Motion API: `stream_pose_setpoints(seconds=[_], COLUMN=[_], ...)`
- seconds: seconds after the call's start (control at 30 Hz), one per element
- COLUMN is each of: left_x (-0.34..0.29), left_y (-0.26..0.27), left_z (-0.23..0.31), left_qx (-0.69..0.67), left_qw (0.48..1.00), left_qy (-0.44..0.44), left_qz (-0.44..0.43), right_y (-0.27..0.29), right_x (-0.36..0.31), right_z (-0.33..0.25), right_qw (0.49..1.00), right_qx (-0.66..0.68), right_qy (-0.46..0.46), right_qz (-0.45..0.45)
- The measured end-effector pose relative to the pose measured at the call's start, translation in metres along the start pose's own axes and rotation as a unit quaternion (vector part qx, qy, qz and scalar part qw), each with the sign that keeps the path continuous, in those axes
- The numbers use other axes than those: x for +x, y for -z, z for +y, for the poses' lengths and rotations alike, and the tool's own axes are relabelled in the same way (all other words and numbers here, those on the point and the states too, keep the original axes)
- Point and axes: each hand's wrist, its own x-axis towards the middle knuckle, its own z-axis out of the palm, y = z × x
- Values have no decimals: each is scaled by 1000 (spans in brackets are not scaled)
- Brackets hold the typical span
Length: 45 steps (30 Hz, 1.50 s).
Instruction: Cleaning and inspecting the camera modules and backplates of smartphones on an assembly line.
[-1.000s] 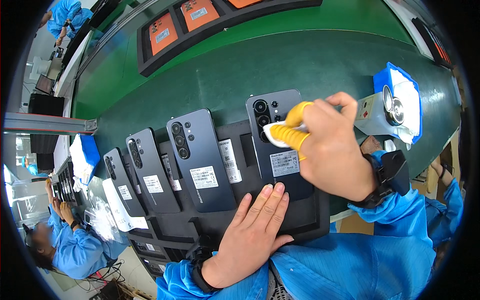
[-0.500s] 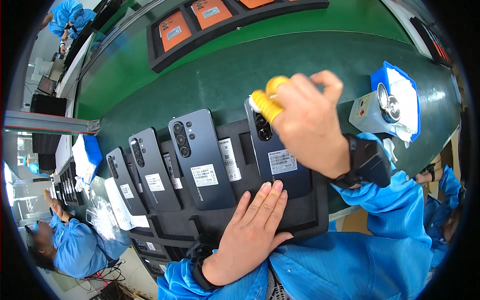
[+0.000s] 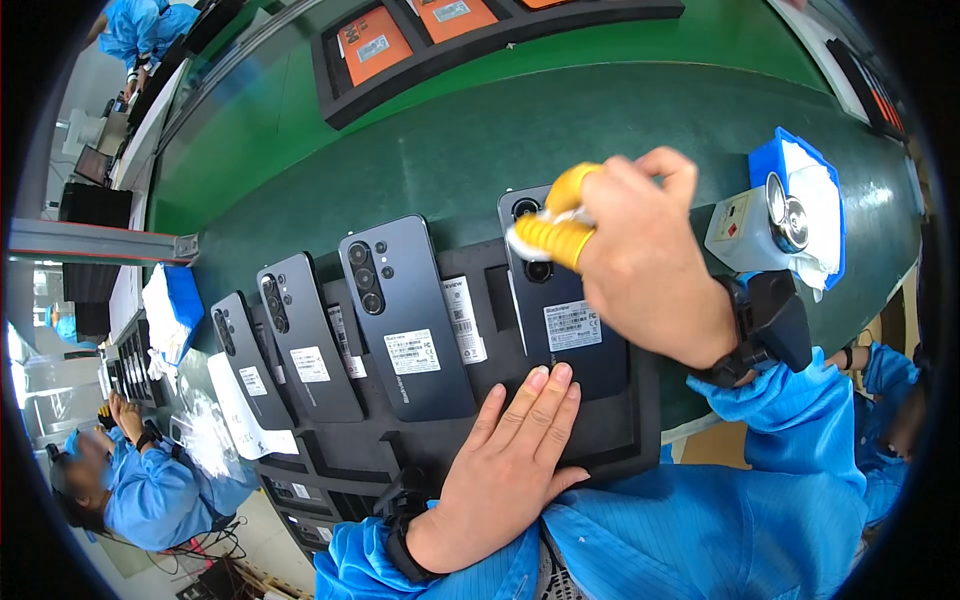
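Observation:
Four dark blue smartphones lie back up in a row on a black foam tray (image 3: 370,452). My left hand (image 3: 505,465) lies flat, fingers stretched out, on the lower end of the rightmost smartphone (image 3: 585,368). Yellow finger cots cover fingertips of my right hand (image 3: 655,265), which pinches a small white wipe (image 3: 514,243) against that phone's camera lenses. Its fingers hide part of the lenses and most of the wipe. To the left rest another large phone (image 3: 405,310), a narrower-looking one (image 3: 312,345) and the leftmost phone (image 3: 252,365), each bearing a white label.
At right stand a white bottle with a metal top (image 3: 745,235) and a blue bin of white wipes (image 3: 838,270). A black tray (image 3: 500,48) of orange-backed phones lies at the far side. Another blue bin (image 3: 182,310) is at left, near a seated co-worker (image 3: 165,500).
My right hand has shifted right and slightly down, carrying the wipe lower over the camera lenses. My left hand stays on the phone. The co-worker at left has raised their hands.

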Motion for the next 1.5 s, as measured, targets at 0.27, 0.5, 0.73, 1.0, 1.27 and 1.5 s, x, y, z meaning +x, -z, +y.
stream_pose_setpoints(seconds=[0.27,0.5,0.73,1.0,1.27,1.5], left_x=[-1,3,3,-5,2,-5], left_y=[1,3,7,-2,0,0], left_z=[0,2,3,3,3,2], left_qx=[7,3,16,-18,11,10], left_qw=[1000,1000,1000,999,1000,1000], left_qy=[4,0,-19,6,-8,-2], left_qz=[-5,-1,-2,28,9,5], right_y=[6,46,131,123,127,59], right_x=[-8,-19,-39,-72,-67,-21], right_z=[-8,-4,11,30,16,-19], right_qw=[996,991,961,937,938,995], right_qx=[68,35,-177,-270,-275,3], right_qy=[-14,-73,-211,-221,-212,-68], right_qz=[-52,-108,-12,7,13,-71])
